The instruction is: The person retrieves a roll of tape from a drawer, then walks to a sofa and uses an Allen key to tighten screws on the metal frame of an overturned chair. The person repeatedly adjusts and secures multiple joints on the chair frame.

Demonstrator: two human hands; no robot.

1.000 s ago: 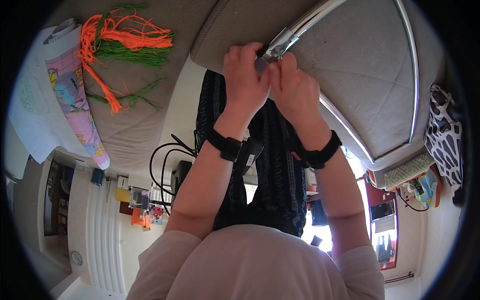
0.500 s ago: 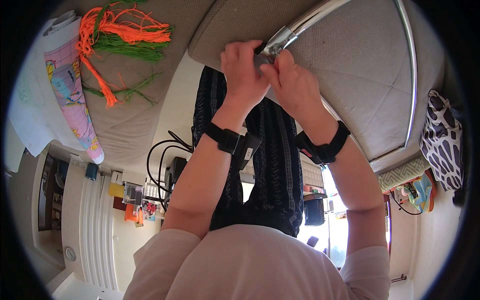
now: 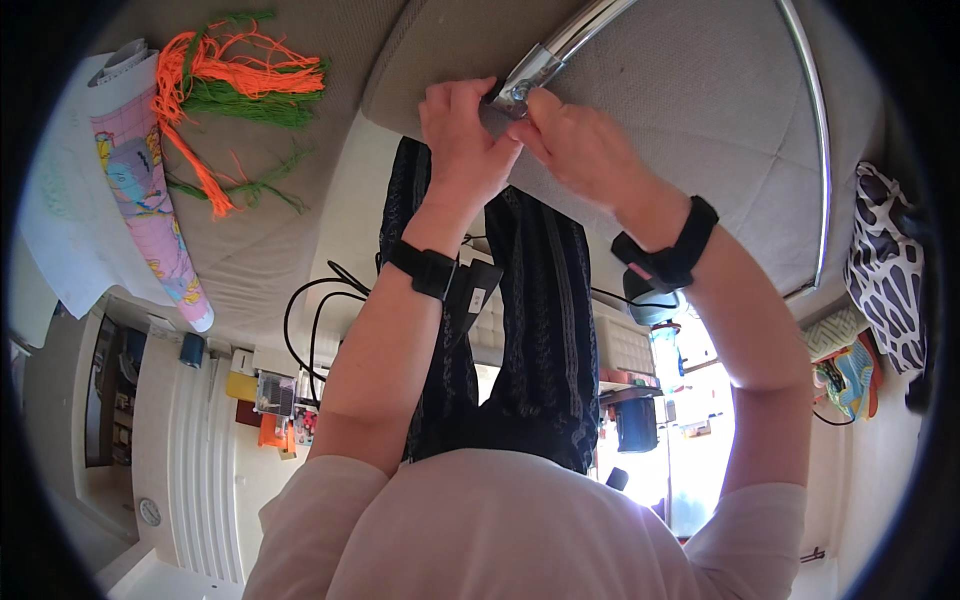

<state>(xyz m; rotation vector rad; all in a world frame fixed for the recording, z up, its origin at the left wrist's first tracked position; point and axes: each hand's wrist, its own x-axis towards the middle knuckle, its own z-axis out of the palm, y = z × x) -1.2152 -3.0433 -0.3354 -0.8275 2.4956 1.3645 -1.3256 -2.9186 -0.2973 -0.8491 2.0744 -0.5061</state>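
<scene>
A curved chrome tube (image 3: 590, 28) lies over the grey-brown cushion, ending in a wider shiny metal fitting (image 3: 528, 76) with a round detail on its face. My left hand (image 3: 462, 150) grips the lower end of this fitting, fingers curled behind it by a small black part, thumb in front. From the other side, my right hand (image 3: 585, 150) is closed in a pinch beside the fitting's round detail. Its fingertips hide whatever is between them. The two thumbs nearly meet just below the fitting. Black bands circle both wrists.
Orange and green string bundles (image 3: 250, 85) lie on the upholstery at the left, beside a rolled colourful printed sheet (image 3: 145, 190). Another stretch of chrome tube (image 3: 824, 150) curves down the right side. A black-and-white patterned cloth (image 3: 885, 270) lies at the far right.
Both hands and the fitting appear shifted slightly left and up in the picture. My right wrist has turned and its elbow has swung outward; the left hand keeps its grip.
</scene>
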